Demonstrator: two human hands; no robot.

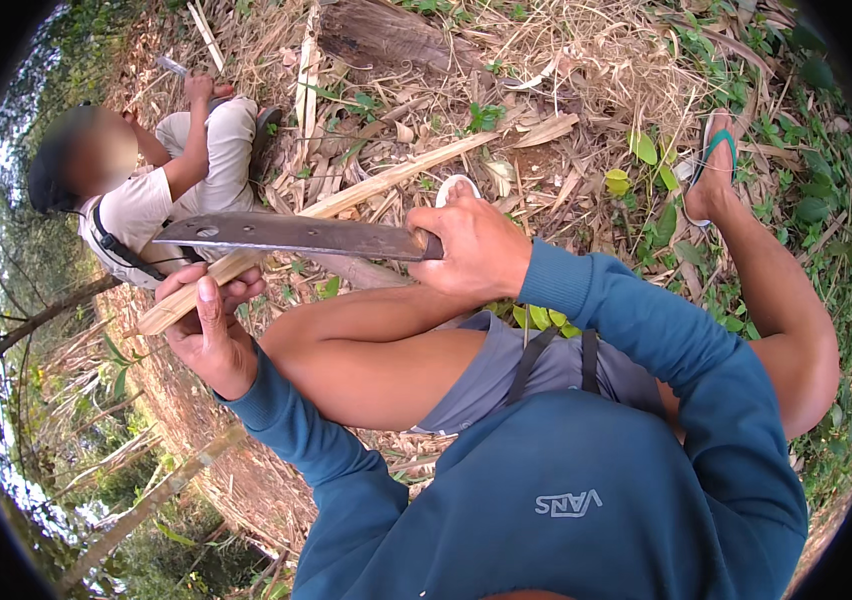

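My right hand (476, 248) is wrapped round the handle of a machete (296, 236). Its broad dark blade points left and lies across a long split wooden stick (376, 186). My left hand (208, 325) grips the near end of that stick, with the thumb along its top and the fingers beneath. From there the pale stick slants up to the right, passing behind the blade. Blade and stick overlap in view; I cannot tell whether they touch.
At the upper left a person (171, 170) in a dark cap crouches, holding a blade (172, 66). A thick log (386, 38) lies at the far side. Split sticks (307, 80), dry leaves and green plants (486, 117) cover the ground. My sandalled foot (714, 165) rests at the right.
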